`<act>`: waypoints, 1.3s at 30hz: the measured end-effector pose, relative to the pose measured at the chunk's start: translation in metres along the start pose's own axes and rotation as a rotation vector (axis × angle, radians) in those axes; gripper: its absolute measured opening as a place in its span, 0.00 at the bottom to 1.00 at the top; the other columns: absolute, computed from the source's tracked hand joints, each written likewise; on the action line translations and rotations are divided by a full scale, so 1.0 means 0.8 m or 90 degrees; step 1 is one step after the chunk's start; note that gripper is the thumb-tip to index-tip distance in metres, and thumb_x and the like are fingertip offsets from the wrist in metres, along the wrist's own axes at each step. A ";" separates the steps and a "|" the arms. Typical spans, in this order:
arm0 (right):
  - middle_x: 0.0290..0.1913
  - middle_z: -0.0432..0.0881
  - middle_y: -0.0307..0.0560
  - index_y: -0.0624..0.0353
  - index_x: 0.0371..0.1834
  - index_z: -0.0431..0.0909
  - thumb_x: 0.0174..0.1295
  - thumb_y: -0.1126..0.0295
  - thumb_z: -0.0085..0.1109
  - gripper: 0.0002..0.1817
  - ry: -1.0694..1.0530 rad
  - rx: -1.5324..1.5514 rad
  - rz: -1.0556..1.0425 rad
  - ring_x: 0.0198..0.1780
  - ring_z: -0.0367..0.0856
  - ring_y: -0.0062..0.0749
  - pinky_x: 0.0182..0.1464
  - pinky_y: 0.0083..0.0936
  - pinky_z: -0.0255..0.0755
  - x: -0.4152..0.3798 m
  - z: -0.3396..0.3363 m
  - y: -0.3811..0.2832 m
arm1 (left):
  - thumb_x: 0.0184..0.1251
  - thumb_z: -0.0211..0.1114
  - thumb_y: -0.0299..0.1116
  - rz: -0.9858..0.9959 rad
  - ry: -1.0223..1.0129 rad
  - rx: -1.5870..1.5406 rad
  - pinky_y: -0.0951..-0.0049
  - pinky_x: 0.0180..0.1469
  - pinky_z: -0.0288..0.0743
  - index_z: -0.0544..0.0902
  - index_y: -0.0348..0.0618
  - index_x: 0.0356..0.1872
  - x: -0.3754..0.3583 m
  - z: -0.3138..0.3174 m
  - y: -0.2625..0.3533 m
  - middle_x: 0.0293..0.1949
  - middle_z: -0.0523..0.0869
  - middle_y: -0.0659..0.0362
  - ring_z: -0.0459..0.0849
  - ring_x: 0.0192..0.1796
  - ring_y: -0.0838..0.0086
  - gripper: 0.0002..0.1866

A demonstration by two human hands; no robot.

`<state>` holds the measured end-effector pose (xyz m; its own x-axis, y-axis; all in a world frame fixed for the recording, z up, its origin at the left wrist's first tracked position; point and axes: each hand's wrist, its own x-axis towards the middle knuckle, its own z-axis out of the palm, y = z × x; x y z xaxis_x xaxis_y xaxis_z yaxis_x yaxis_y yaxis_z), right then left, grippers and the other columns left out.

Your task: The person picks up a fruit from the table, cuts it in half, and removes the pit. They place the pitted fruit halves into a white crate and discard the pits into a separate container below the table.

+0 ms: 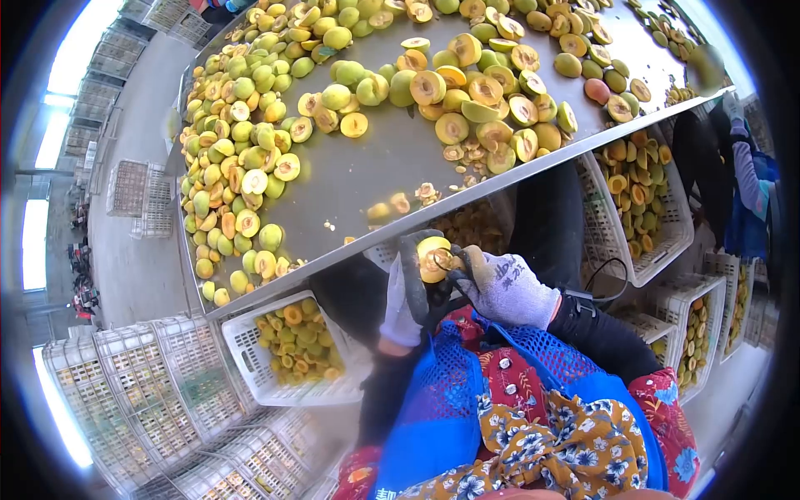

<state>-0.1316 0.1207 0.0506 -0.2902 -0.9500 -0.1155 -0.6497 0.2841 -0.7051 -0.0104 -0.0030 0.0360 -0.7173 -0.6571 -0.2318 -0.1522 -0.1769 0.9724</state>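
A halved yellow fruit (434, 259) with its cut face up is held between my two gloved hands, just in front of the metal table's edge. My left hand (407, 287), in a grey and white glove, is closed around the fruit's left side. My right hand (498, 282), in a similar glove with dark writing, has its fingers pinched at the fruit's right side, on something small and dark that I cannot make out. Several cut fruit halves (452, 128) and loose pits (477, 158) lie on the table beyond.
The metal table (333, 183) carries heaps of green and yellow fruit. A white crate of halves (242, 354) stands below left, another crate (596, 208) at right. Stacked crates (142, 375) fill the lower left. A co-worker's sleeve (748, 179) shows at far right.
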 end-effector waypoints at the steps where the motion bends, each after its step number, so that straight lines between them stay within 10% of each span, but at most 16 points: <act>1: 0.32 0.83 0.60 0.63 0.49 0.67 0.70 0.57 0.53 0.18 -0.007 -0.002 0.008 0.30 0.85 0.54 0.31 0.47 0.76 0.000 0.002 -0.001 | 0.80 0.44 0.55 0.049 0.004 0.067 0.83 0.29 0.72 0.77 0.42 0.53 -0.002 0.001 0.000 0.38 0.84 0.59 0.79 0.29 0.83 0.26; 8: 0.27 0.79 0.61 0.64 0.45 0.69 0.71 0.64 0.52 0.13 -0.040 0.097 0.063 0.30 0.81 0.59 0.31 0.45 0.75 -0.002 0.024 0.000 | 0.83 0.45 0.43 0.063 0.126 0.061 0.71 0.47 0.77 0.78 0.37 0.51 -0.004 0.013 -0.041 0.38 0.84 0.55 0.83 0.42 0.72 0.20; 14: 0.30 0.79 0.57 0.67 0.43 0.72 0.74 0.62 0.48 0.15 -0.197 0.571 0.090 0.37 0.81 0.48 0.42 0.39 0.74 0.004 0.005 0.008 | 0.82 0.46 0.40 0.181 0.177 0.150 0.70 0.47 0.77 0.78 0.35 0.51 -0.012 0.035 -0.026 0.39 0.84 0.52 0.85 0.40 0.69 0.18; 16: 0.23 0.73 0.35 0.57 0.37 0.76 0.75 0.49 0.48 0.21 -0.306 0.836 0.133 0.22 0.74 0.18 0.25 0.18 0.67 0.002 0.003 0.021 | 0.81 0.47 0.41 0.179 0.092 0.080 0.71 0.47 0.77 0.78 0.34 0.51 -0.007 0.022 -0.043 0.39 0.84 0.52 0.85 0.40 0.70 0.19; 19: 0.22 0.72 0.33 0.56 0.38 0.75 0.74 0.49 0.50 0.21 -0.401 1.156 0.386 0.16 0.67 0.12 0.18 0.10 0.61 -0.009 -0.018 0.006 | 0.81 0.48 0.43 0.135 0.011 -0.003 0.72 0.48 0.76 0.78 0.33 0.51 -0.006 0.009 -0.047 0.40 0.85 0.52 0.85 0.41 0.70 0.20; 30: 0.23 0.75 0.33 0.55 0.36 0.75 0.74 0.45 0.49 0.23 -0.372 1.061 0.375 0.18 0.71 0.10 0.17 0.07 0.65 -0.014 0.001 0.025 | 0.82 0.44 0.40 0.132 0.051 0.204 0.70 0.47 0.77 0.80 0.36 0.48 -0.013 0.025 -0.045 0.38 0.86 0.53 0.85 0.41 0.70 0.19; 32: 0.23 0.75 0.32 0.55 0.36 0.76 0.73 0.45 0.50 0.23 -0.381 1.004 0.363 0.18 0.71 0.10 0.17 0.08 0.65 -0.016 -0.001 0.030 | 0.81 0.43 0.38 0.135 0.019 0.214 0.70 0.48 0.76 0.80 0.37 0.48 -0.014 0.023 -0.050 0.38 0.86 0.53 0.85 0.43 0.69 0.18; 33: 0.22 0.75 0.31 0.56 0.38 0.77 0.73 0.45 0.49 0.24 -0.321 0.808 0.144 0.17 0.70 0.10 0.18 0.09 0.64 -0.013 0.005 0.039 | 0.81 0.43 0.37 0.139 0.004 0.217 0.70 0.49 0.76 0.80 0.37 0.48 -0.011 0.022 -0.053 0.38 0.86 0.52 0.85 0.43 0.69 0.18; 36: 0.22 0.75 0.32 0.57 0.39 0.77 0.74 0.45 0.50 0.23 -0.318 0.833 0.285 0.17 0.69 0.09 0.18 0.10 0.63 -0.018 0.010 0.044 | 0.73 0.55 0.35 -0.021 -0.192 0.200 0.67 0.50 0.76 0.79 0.38 0.49 0.009 0.004 -0.052 0.41 0.85 0.51 0.85 0.44 0.62 0.13; 39: 0.22 0.74 0.33 0.58 0.39 0.77 0.74 0.47 0.50 0.23 -0.367 0.943 0.383 0.16 0.69 0.10 0.17 0.09 0.62 -0.023 0.012 0.039 | 0.79 0.48 0.41 0.300 -0.280 0.305 0.68 0.48 0.77 0.80 0.36 0.47 0.015 -0.003 -0.029 0.39 0.84 0.50 0.84 0.40 0.64 0.18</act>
<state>-0.1401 0.1462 0.0241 0.2576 -0.7761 -0.5756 0.7097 0.5562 -0.4324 -0.0137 -0.0086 0.0109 -0.9659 -0.2173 0.1407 0.0298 0.4465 0.8943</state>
